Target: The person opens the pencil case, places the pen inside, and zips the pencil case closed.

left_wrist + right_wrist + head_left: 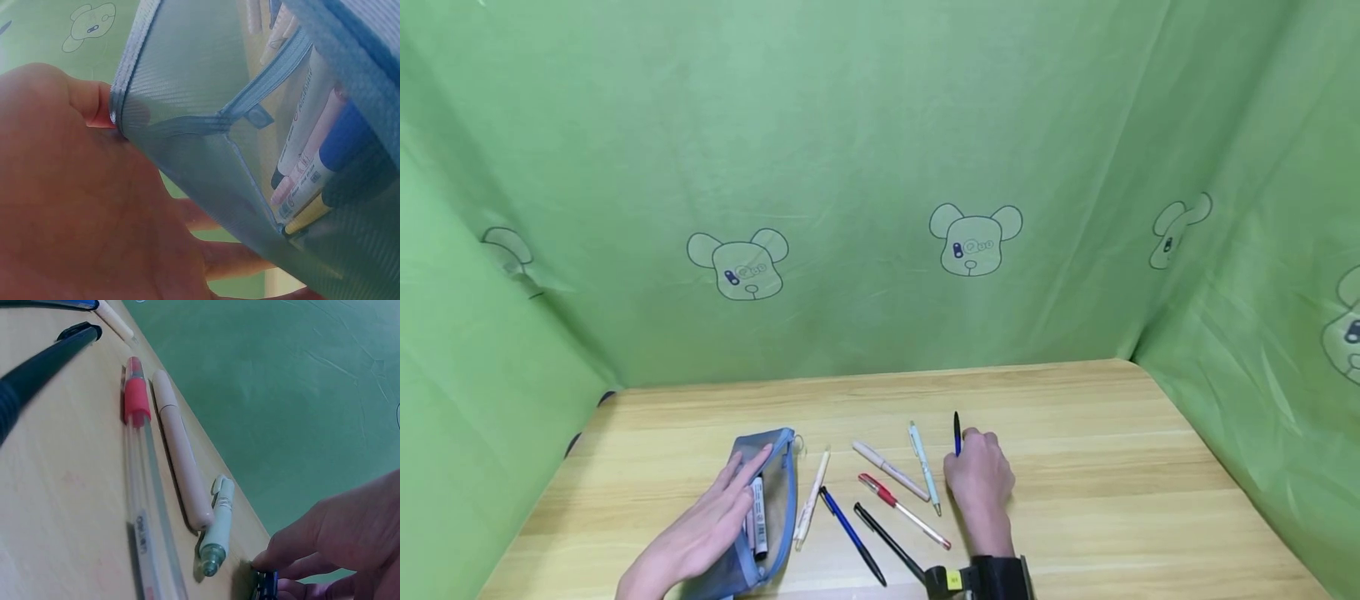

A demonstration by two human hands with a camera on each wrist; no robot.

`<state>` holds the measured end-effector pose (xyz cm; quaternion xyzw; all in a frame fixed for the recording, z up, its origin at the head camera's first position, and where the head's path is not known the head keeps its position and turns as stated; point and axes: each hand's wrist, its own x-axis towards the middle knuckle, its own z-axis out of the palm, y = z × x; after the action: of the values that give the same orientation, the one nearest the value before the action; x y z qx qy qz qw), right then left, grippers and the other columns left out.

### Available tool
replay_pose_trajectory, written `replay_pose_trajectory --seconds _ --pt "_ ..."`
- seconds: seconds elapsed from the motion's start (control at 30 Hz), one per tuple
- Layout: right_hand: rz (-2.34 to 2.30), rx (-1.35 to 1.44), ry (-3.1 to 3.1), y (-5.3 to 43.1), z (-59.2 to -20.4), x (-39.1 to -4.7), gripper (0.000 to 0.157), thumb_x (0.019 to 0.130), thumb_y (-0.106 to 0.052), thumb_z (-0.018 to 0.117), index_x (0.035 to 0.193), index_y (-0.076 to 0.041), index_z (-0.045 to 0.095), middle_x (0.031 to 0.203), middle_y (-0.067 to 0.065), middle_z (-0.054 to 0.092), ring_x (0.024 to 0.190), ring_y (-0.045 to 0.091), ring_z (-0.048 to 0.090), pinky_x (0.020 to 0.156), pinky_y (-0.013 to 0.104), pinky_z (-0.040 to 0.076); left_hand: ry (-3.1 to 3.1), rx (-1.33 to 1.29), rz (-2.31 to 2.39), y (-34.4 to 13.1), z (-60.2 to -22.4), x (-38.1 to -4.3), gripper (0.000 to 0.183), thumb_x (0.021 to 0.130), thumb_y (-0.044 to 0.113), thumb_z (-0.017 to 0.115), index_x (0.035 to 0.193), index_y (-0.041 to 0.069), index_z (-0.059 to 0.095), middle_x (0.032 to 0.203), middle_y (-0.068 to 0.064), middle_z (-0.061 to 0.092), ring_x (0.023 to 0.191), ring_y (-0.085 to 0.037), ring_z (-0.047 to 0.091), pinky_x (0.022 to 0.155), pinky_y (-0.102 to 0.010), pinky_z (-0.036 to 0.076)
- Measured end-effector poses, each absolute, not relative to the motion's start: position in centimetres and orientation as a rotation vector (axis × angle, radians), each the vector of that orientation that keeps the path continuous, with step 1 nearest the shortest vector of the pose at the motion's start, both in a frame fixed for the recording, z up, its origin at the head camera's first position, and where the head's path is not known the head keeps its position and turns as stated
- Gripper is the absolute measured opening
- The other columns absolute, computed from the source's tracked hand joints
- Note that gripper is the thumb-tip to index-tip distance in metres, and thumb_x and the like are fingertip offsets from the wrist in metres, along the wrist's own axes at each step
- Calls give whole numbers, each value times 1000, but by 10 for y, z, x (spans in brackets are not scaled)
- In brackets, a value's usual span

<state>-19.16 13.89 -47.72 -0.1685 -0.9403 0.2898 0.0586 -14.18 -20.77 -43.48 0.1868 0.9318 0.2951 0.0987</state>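
Observation:
My left hand (707, 529) rests on the translucent blue mesh pencil case (792, 500), its fingers stretched along the side beside the unzipped opening. Inside the case lie a white marker (760, 518) and several other pens, among them a pink pen (310, 150) and one with a blue cap (345, 134). At the right, my right hand (981, 479) pinches a blue pen with a black end (957, 429) close over the table; most of its barrel is hidden by the hand. To its left lies a light blue pen (925, 468).
Between the hands, on the wooden table (1112, 467), lie a pale pink pen (891, 471), a red-capped clear pen (904, 511), a black pen (887, 540), a blue pen (852, 535) and a white pen (812, 500). A green curtain (850, 125) encloses the table's back and sides.

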Motion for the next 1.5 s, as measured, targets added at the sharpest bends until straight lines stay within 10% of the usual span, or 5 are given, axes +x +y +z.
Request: replay_pose_trajectory --seconds 1.5 --pt "1394 -153 -2725 111 -445 -181 33 82 3 65 114 -1 70 90 6 65 71 13 60 56 27 51 2748 575 900 -209 -436 -143 51 110 22 21 160 12 15 155 -37 10 140 -52 11 91 -79 34"
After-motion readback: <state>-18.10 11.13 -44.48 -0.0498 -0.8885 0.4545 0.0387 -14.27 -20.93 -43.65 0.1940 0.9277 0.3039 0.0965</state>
